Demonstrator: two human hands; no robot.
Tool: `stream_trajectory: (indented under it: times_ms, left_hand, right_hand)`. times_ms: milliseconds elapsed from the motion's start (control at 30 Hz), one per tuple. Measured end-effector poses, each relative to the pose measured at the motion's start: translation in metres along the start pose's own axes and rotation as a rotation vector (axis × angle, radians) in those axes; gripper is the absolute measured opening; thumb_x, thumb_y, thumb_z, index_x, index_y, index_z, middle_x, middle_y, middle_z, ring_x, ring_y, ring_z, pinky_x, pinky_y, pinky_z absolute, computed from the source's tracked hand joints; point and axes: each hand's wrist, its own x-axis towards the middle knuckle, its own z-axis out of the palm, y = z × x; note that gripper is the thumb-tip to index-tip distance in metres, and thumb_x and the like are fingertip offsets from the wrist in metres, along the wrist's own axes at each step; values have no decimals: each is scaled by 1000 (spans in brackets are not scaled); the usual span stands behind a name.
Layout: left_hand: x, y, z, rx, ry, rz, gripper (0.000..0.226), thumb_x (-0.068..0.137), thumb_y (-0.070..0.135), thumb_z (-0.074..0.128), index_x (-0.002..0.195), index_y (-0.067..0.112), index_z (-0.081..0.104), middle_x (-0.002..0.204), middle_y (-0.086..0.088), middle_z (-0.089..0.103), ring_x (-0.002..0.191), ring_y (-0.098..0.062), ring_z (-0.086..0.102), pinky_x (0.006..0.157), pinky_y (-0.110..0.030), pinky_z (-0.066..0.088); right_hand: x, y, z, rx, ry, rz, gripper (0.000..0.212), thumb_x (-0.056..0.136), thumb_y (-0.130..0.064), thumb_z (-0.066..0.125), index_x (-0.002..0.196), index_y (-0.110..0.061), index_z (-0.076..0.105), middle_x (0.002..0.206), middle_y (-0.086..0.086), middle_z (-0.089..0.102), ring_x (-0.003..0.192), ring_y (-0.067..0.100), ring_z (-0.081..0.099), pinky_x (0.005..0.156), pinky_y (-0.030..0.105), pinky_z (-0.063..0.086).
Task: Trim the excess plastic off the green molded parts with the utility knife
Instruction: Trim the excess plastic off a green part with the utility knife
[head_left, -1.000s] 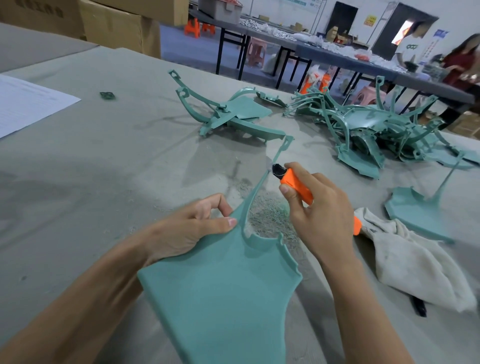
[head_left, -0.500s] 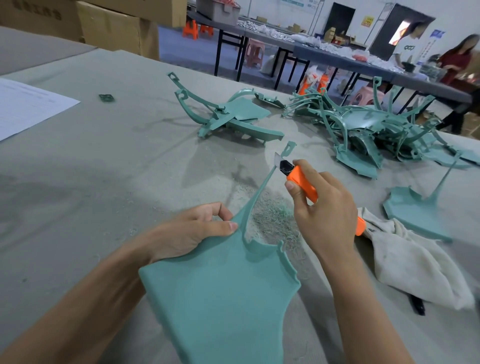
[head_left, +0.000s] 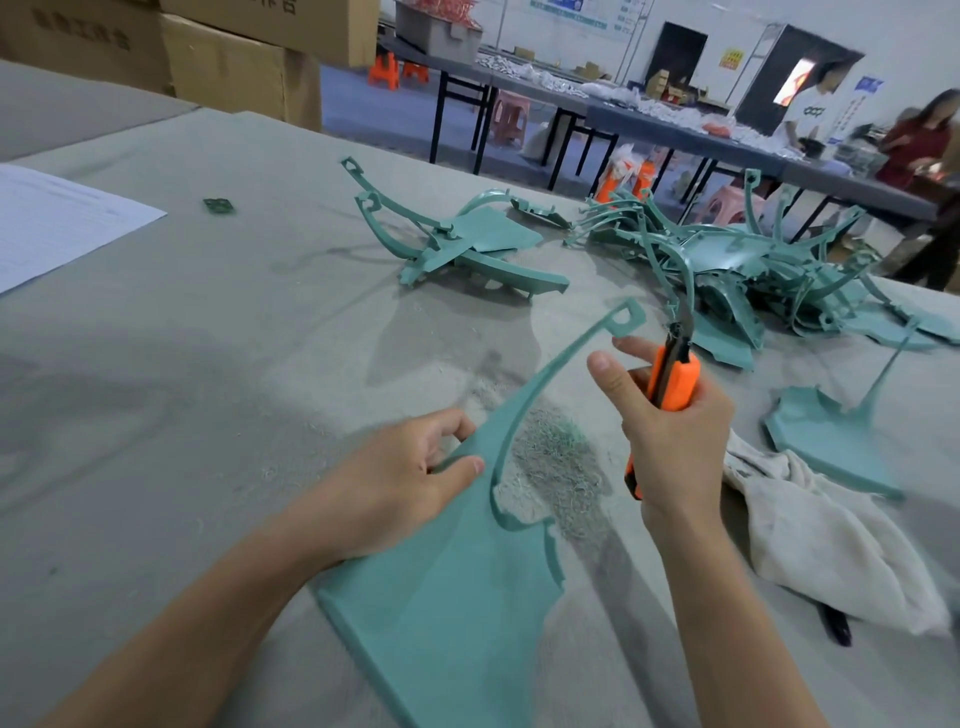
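Nearest, a flat teal-green molded plastic panel with a long curved arm (head_left: 457, 597) lies tilted on the grey cloth-covered surface (head_left: 182, 364), its arm rising toward the far right. The left hand (head_left: 405, 483) pinches it where the arm leaves the panel, thumb on top and fingers tucked behind. Just right of that grip, a heap of fine plastic shavings (head_left: 556, 457) lies on the surface beneath the arm.

The right hand (head_left: 670, 436) is wrapped around the orange utility knife (head_left: 672, 382), with thumb and forefinger lifted loose. The blade points up and is clear of the arm's looped tip. A crumpled white rag (head_left: 831, 535) lies to the right, with a lone green part (head_left: 831, 447) beyond it. Farther off sit a small cluster of green parts (head_left: 467, 249) and a larger tangled pile of green parts (head_left: 753, 270).

This looks like a pause between shaving strokes along the arm. The next move calls for lowering the blade onto an untrimmed edge at a shallow angle. The stroke should run away from the left fingers while that hand steadies the springy arm.
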Motion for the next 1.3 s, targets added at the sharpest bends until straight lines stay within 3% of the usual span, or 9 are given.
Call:
stream_trajectory:
  times_ms: [267,467,700,800,900,1067,1167,1233,1300]
  left_hand:
    - [-1,5,6,-6,-32,50,10,97,24,53,88,26,56,67,-23,61,49,-19,46,48,-31,33]
    - [-1,5,5,-6,-32,47,10,97,26,53,88,24,56,68,-27,58,48,-19,43,48,-32,32]
    - [-1,4,4,-43,-53,35,10,98,24,52,89,25,57,75,-32,60,54,-25,49,52,-35,36]
    - [0,3,3,-30,-38,27,10,98,25,53,89,26,57,74,-32,59,51,-22,46,50,-31,34]
    - [0,4,3,-35,-41,19,10,98,26,53,89,26,58,74,-31,59,51,-22,46,49,-31,34]
    - [0,4,3,-42,-37,-2,11,98,25,53,88,27,58,74,-33,57,51,-21,45,49,-30,34]
    - [-1,5,2,-63,-35,-13,10,98,24,53,89,26,58,74,-31,60,52,-21,48,48,-28,36]
    - [0,5,0,-99,-25,-17,9,98,21,53,90,21,58,64,-20,62,46,-17,50,44,-21,37]
    - [0,7,-2,-175,-28,-30,7,97,16,53,94,10,56,54,-2,62,41,-10,52,42,-16,38]
  right_hand:
    - [-2,-7,7,17,112,-35,15,75,-47,80,67,-40,70,56,-3,50,55,19,41,50,32,37]
    - [1,-8,5,48,154,-32,22,89,-23,75,69,-30,67,54,-10,56,52,9,49,53,23,41]
    - [1,-9,1,-50,139,-104,17,84,-31,74,70,-37,66,57,-12,59,54,9,50,56,34,45]
    - [0,-8,2,-131,91,-160,16,82,-35,70,71,-46,67,65,-1,60,56,24,50,59,44,50]
    - [-2,-7,4,-179,49,-200,10,85,-34,67,77,-35,63,72,5,59,60,33,51,57,52,49]
    - [-4,-2,2,-60,-5,-164,18,87,-32,65,75,-20,63,58,2,57,50,10,47,54,33,39]
    - [-4,-2,-1,-18,36,-110,28,89,-40,64,65,-25,67,52,0,59,46,8,46,52,26,36]
    - [-3,-1,-3,-42,82,-73,28,90,-40,67,64,-31,70,53,-2,62,45,5,47,53,26,38]
    - [0,0,-4,-68,67,-44,17,93,-24,68,80,-34,74,69,-6,71,47,4,46,56,29,38]
